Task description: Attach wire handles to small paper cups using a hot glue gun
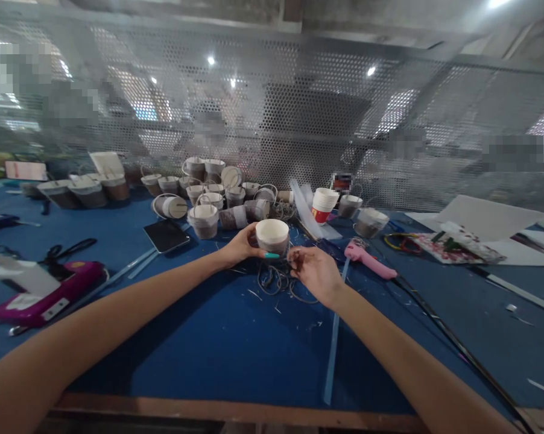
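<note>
My left hand [243,247] grips a small paper cup [272,235] from its left side, thumb across the front. The cup is upright, white inside, with a grey-brown wrap outside. A teal tip [271,255] shows at the thumb's end. At the cup's right side my right hand [315,268] has its fingers curled in a pinch; what they hold, if anything, is too small to make out. Below the hands, several thin dark loops [274,280] lie on the blue table [199,355] among small scraps.
Several wrapped cups with handles [204,220] crowd the back. A stack of paper cups [325,204] stands right of them. A pink glue gun [371,261] with a black cord lies right of my right hand. A phone [167,235] and a purple device [55,298] lie left.
</note>
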The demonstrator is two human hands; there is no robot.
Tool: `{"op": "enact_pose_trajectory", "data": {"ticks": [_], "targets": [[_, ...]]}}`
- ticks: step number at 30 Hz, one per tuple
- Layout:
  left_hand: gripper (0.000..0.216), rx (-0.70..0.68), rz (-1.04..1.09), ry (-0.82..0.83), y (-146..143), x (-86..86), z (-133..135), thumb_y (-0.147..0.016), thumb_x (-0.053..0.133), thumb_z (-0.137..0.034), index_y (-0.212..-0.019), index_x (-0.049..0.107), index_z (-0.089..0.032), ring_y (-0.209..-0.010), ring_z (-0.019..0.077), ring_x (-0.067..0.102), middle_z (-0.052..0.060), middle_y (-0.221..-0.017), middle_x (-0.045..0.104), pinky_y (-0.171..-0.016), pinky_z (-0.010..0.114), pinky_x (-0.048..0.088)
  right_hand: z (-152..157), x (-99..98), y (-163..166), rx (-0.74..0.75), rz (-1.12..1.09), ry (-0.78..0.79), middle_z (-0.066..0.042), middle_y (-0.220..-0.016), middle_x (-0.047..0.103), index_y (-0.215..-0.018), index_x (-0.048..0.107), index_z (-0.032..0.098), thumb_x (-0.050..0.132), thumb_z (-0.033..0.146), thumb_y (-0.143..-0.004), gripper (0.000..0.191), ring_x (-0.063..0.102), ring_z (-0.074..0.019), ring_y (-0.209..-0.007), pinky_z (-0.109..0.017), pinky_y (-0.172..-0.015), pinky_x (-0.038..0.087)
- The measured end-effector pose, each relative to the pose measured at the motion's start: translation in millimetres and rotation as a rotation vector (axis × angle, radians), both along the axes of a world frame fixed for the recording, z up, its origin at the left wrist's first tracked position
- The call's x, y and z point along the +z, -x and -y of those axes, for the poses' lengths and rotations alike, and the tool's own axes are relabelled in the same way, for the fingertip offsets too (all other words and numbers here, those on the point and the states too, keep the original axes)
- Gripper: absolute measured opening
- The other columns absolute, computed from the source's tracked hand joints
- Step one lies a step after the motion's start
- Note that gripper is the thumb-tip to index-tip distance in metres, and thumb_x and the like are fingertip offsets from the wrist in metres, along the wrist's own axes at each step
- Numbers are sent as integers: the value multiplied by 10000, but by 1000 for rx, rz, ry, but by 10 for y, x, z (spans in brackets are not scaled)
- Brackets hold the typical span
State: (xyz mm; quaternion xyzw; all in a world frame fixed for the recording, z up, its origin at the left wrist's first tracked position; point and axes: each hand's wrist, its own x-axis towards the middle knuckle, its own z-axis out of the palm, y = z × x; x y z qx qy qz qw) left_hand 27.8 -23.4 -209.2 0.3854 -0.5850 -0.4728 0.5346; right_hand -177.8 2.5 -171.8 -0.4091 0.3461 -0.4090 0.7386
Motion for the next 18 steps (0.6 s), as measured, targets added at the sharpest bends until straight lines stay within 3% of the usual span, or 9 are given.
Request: {"op": "enact_pose_trajectory", "data": {"ticks": [6, 10, 14, 18], "targets": [[707, -17, -21, -36, -75, 161, -25, -466, 837, -134, -1120, 566, -137, -1147, 285, 567, 116, -1166, 651, -1053, 467, 382, 51, 29, 57, -5, 22, 323, -28, -573, 505, -431, 462, 197, 480, 235, -662, 234, 480, -153, -646, -284, -654, 415], [589, -101, -173, -71, -101, 184, -38, -504, 826, -158, -1057, 626, -140, -1128, 295, 584, 105, -1076, 692, -1037, 426, 399, 79, 134, 181, 114, 134, 336, -35, -505, 486, -434, 474, 206, 492, 314, -720, 307, 523, -173, -644, -316, -728, 441], [617, -159, -287, -152, -80, 94, -61, -479, 841, -144, -1058, 627, -127, -1074, 271, 618, 109, -1051, 699, -1025, 413, 404, 72, 178, 241, 319, 184, 213, 35, -425, 325, -460, 429, 206, 467, 375, -819, 399, 362, -108, -427, -292, -573, 458], [670, -155, -302, -204, -62, 40, -63, -452, 846, -97, -1078, 613, -136, -1028, 241, 637, 98, -1053, 697, -1018, 415, 405, 51, 110, 212, 360, 94, 191, 95, -400, 235, -545, 466, 182, 511, 342, -862, 358, 174, -48, -343, -185, -358, 265]]}}
